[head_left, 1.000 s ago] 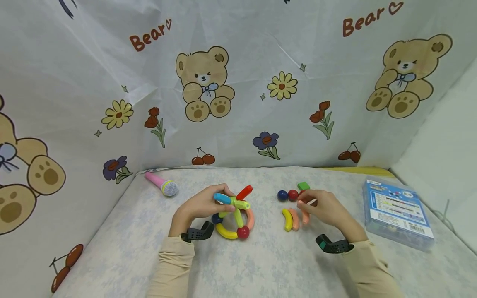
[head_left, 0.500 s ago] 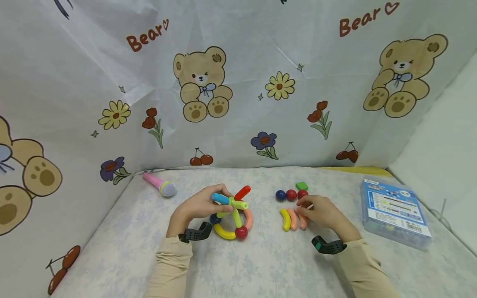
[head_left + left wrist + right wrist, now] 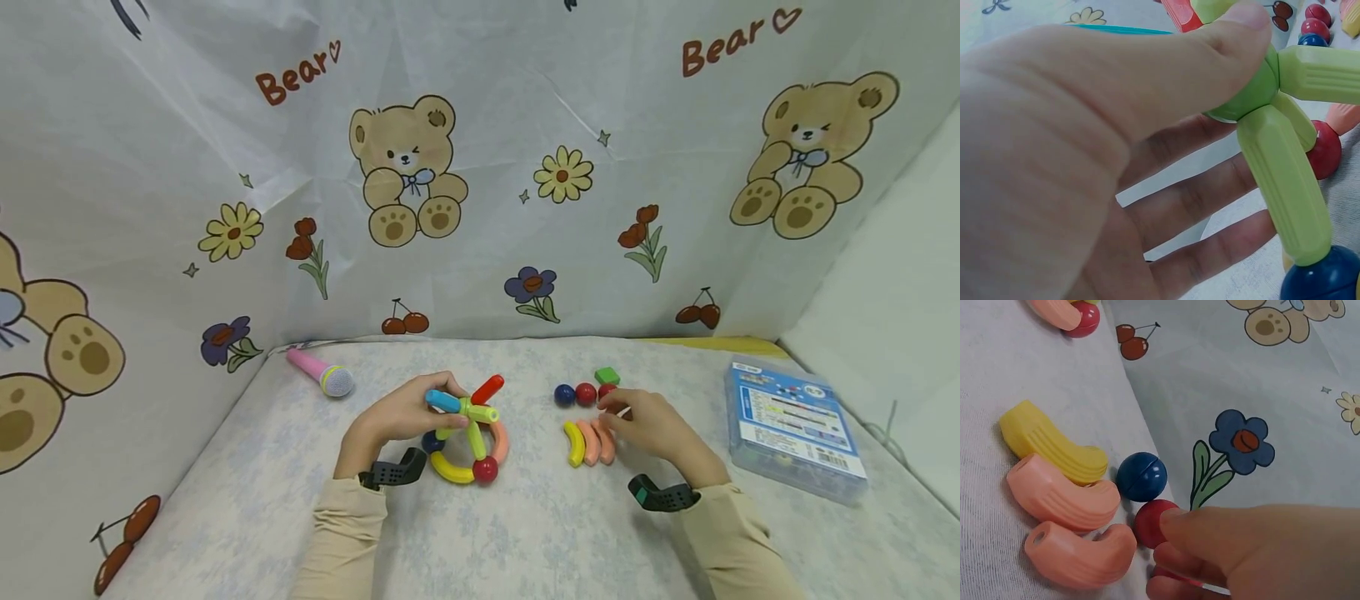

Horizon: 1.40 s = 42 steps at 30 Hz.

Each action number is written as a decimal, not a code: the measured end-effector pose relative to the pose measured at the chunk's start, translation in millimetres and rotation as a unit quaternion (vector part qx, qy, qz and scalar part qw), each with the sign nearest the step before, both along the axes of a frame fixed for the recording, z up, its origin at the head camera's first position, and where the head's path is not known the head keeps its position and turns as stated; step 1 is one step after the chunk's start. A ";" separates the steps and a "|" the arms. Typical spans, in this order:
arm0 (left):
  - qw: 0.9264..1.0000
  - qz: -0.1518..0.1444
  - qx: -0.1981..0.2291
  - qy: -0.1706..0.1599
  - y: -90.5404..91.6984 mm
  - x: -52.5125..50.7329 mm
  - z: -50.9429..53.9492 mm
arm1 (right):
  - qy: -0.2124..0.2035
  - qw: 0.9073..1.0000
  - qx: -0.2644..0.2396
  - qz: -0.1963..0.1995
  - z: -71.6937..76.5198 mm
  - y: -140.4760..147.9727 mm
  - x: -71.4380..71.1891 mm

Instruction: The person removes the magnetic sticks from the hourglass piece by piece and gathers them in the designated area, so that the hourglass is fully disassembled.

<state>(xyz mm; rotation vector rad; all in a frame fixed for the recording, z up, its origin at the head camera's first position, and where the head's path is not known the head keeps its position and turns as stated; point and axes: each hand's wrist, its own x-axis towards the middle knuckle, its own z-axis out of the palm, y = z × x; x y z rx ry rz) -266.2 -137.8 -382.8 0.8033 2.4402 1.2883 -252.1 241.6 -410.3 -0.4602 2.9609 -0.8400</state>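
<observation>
My left hand [image 3: 411,407] holds a construction of coloured rods and balls by its green hub ball [image 3: 1252,97], thumb on one side and fingers behind. A blue rod [image 3: 444,401], a red rod [image 3: 488,389] and light green rods [image 3: 1285,181] stick out from the hub. Its base ring has a yellow curved piece [image 3: 453,472], a pink curved piece [image 3: 500,442], a red ball [image 3: 485,469] and a blue ball [image 3: 1322,278]. My right hand [image 3: 647,425] hovers by the loose red balls [image 3: 586,394], its fingers partly hiding one. Beside it lie two pink curved pieces [image 3: 1082,556] and a yellow one [image 3: 1054,440].
A loose blue ball [image 3: 565,395] and a green block [image 3: 607,376] lie behind the curved pieces. At the right stands a clear plastic box [image 3: 795,429] with a blue label. A pink toy microphone [image 3: 321,372] lies at the back left, before a bear-print cloth [image 3: 480,250].
My right hand has set the second pink curved piece down beside the other, let go of it and risen slightly towards the red balls. My left hand keeps its hold on the construction.
</observation>
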 end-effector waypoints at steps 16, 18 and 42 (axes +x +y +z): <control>1.000 -0.010 -0.002 0.015 -2.2 -1.4 1.1 | 0.171 0.973 -0.111 0.105 24.6 -88.8 25.6; 1.000 -0.009 0.001 0.014 -2.3 -1.6 1.4 | 0.186 0.969 -0.113 0.118 25.4 -97.2 28.0; 1.000 -0.015 0.000 0.000 -0.5 -1.1 -0.6 | 0.207 0.957 -0.125 0.160 17.3 -118.2 32.6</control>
